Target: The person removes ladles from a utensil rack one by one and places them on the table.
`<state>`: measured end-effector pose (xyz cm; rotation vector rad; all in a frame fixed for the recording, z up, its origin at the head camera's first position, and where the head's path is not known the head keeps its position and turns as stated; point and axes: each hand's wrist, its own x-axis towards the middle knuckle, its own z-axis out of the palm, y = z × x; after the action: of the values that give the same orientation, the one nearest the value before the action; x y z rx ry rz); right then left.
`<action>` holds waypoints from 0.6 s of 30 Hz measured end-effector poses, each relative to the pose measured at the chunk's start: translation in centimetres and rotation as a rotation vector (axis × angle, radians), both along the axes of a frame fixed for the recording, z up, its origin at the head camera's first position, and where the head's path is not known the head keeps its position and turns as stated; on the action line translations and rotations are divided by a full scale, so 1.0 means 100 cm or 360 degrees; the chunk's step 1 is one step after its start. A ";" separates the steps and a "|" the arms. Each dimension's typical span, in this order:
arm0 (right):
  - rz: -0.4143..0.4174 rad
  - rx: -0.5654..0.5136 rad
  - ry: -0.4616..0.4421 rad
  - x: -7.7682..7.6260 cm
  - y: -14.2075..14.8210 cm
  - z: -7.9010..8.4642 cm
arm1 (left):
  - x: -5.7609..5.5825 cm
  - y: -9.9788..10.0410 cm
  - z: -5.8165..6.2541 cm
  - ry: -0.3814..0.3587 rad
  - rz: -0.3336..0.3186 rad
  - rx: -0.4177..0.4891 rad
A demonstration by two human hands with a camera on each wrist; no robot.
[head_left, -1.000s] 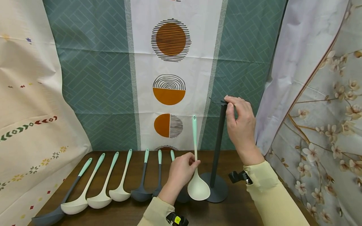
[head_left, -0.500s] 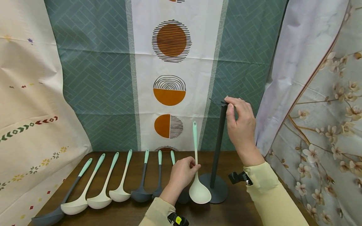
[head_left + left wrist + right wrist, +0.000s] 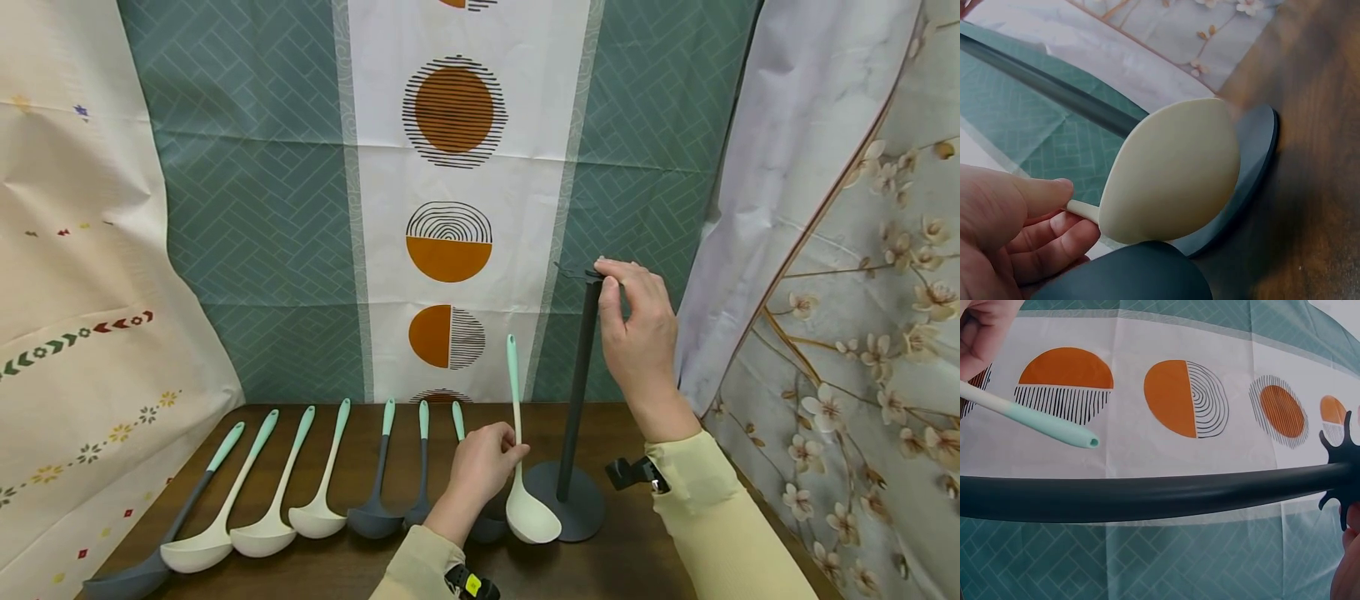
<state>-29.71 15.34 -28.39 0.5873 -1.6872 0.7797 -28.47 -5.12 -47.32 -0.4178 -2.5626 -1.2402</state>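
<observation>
My left hand [image 3: 486, 458] pinches the cream shaft of a ladle [image 3: 531, 518] with a mint handle, between thumb and fingers. The ladle stands nearly upright, bowl down, overlapping the round base of a dark utensil stand [image 3: 577, 392] in the head view. My right hand [image 3: 641, 342] holds the top of that stand with thumb and fingertips, where curved hooks [image 3: 1340, 450] spread out in the right wrist view. The mint handle [image 3: 1054, 428] is beside the pole there. A dark grey ladle [image 3: 1129, 275] lies just under the held one, partly hidden behind my left hand in the head view.
To the left on the brown table [image 3: 330, 575] lies a row of mint-handled ladles: a dark grey one [image 3: 131, 577], cream ones [image 3: 264, 537], then further dark grey ones [image 3: 373, 518]. A patterned cloth [image 3: 262, 208] hangs behind; floral fabric [image 3: 840, 400] borders the right side.
My left hand has lowered the ladle, and its handle top now leans slightly more to the left. The right hand has stayed at the top of the stand.
</observation>
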 end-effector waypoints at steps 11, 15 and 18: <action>0.0005 -0.0024 -0.0016 0.001 -0.001 -0.001 | -0.003 -0.001 -0.007 -0.0057 0.0016 -0.0091; 0.0005 -0.0020 -0.0020 0.001 -0.001 0.000 | -0.004 -0.001 -0.009 -0.0088 0.0042 -0.0124; -0.0002 -0.0006 -0.0014 0.001 0.000 0.000 | -0.004 -0.001 -0.011 -0.0083 0.0077 -0.0179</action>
<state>-29.58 15.34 -28.37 0.5810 -1.6935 0.7855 -28.91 -5.25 -48.38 -0.3482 -2.6787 -1.1084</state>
